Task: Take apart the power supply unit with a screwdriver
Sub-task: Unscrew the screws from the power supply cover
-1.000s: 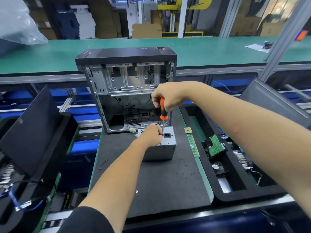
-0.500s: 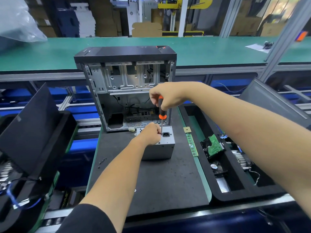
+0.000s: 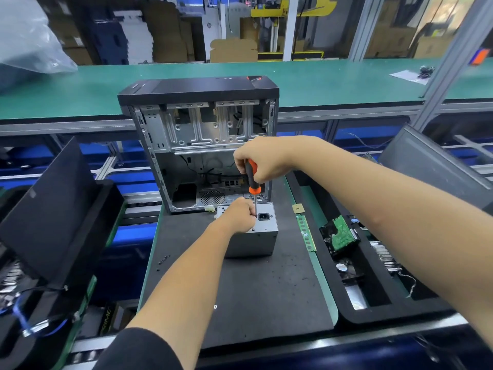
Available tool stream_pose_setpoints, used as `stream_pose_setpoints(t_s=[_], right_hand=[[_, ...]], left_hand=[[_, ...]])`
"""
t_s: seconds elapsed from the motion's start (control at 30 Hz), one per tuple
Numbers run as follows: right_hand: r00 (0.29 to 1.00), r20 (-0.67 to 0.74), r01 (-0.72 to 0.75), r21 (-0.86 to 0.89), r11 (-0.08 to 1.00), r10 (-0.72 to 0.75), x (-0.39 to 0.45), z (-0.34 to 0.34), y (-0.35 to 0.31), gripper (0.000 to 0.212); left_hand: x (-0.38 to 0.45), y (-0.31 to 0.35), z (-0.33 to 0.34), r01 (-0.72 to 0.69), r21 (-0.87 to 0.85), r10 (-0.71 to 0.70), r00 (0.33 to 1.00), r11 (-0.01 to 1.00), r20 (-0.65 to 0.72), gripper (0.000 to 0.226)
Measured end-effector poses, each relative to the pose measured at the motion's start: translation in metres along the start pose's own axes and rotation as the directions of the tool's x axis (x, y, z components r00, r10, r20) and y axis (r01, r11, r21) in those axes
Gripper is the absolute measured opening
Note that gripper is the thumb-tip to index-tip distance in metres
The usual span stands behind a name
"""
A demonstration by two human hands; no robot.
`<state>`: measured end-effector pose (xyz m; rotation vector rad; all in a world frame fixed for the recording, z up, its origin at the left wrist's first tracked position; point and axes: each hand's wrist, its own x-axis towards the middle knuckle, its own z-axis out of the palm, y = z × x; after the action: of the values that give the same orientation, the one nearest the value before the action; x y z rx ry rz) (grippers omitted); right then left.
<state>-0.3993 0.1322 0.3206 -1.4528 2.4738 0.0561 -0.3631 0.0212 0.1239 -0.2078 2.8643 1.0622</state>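
**Two hands work on the gray box**

The power supply unit (image 3: 253, 236) is a gray metal box. It sits on the dark mat (image 3: 266, 289) in the middle of the table (image 3: 324, 287), just in front of the open computer case (image 3: 202, 145).

The left hand (image 3: 238, 214) rests on top of the box. Its fingers are curled, and they seem to pinch the thin metal end of the screwdriver (image 3: 252, 177). The left arm reaches straight out from the bottom of the picture.

The right hand (image 3: 262, 158) is higher up. It grips the orange and black handle from above in a tight fist. The screwdriver stands almost straight up, with its tip down on the top of the box, beside the black plug hole. The right arm comes in from the right side and bends at the wrist.

A green memory stick (image 3: 306, 233) lies to the right of the box. A hard drive (image 3: 340, 233) sits in the black tray (image 3: 373, 311) next to it.
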Motion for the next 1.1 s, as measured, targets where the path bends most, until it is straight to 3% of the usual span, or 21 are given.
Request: stream_pose_setpoints(t_s=[0.03,0.1,0.17,0.3,0.43,0.47,0.53,0.57,0.63,0.77,0.9,1.03,1.1], right_hand=[[1.0,0.006,-0.029,-0.011,1.0,0.029,0.001,0.001,-0.001,0.016],[0.991,0.022,-0.129,-0.04,0.991,0.13,0.004,0.0,-0.002,0.036],[0.987,0.011,-0.156,-0.074,0.985,0.157,0.008,-0.001,-0.002,0.042],[0.997,-0.053,-0.052,-0.012,0.999,0.051,0.007,0.002,0.002,0.011],[1.0,0.001,-0.024,0.095,0.995,0.024,0.0,-0.002,0.006,0.014],[0.999,-0.007,-0.048,0.049,0.998,0.049,0.0,-0.002,0.005,0.018],[0.99,-0.026,-0.138,-0.089,0.986,0.136,0.001,0.0,0.004,0.053],[0.986,-0.038,-0.164,-0.133,0.977,0.16,0.002,0.001,0.002,0.059],[0.989,-0.034,-0.146,-0.137,0.98,0.142,0.005,0.002,0.0,0.05],[0.999,-0.037,-0.012,-0.105,0.994,0.008,0.002,-0.004,0.003,0.01],[1.0,0.01,0.0,-0.036,0.999,0.001,-0.001,-0.004,0.002,0.017],[0.987,0.027,-0.156,-0.06,0.986,0.158,0.005,0.001,-0.004,0.058],[0.989,0.033,-0.134,-0.163,0.977,0.141,0.009,0.001,-0.005,0.045]], left_hand=[[0.0,0.0,0.0,0.0,0.001,0.0,1.0,1.0,-0.003,0.022],[-0.001,0.0,-0.001,-0.005,0.012,0.005,1.0,1.0,-0.004,0.025],[-0.001,0.0,0.0,-0.012,0.018,0.012,1.0,1.0,-0.005,0.029],[0.0,-0.001,0.0,-0.011,0.023,0.011,1.0,1.0,-0.012,0.029],[0.001,-0.001,-0.001,-0.004,0.041,0.005,1.0,0.999,-0.001,0.027],[0.002,0.0,0.0,-0.003,0.044,0.003,1.0,0.999,-0.001,0.026],[0.002,0.0,0.0,-0.003,0.041,0.003,1.0,0.999,-0.007,0.024],[0.001,0.0,0.0,-0.003,0.04,0.003,1.0,0.999,-0.008,0.024],[0.002,0.0,0.0,-0.006,0.041,0.006,1.0,0.999,-0.012,0.025],[0.003,-0.002,0.001,-0.007,0.062,0.007,1.0,0.998,-0.011,0.028],[0.004,-0.002,0.002,0.001,0.068,0.0,1.0,0.998,-0.016,0.029],[0.003,-0.001,0.003,-0.011,0.067,0.011,1.0,0.998,-0.002,0.028],[0.003,-0.002,0.002,-0.01,0.072,0.01,1.0,0.997,0.002,0.028]])
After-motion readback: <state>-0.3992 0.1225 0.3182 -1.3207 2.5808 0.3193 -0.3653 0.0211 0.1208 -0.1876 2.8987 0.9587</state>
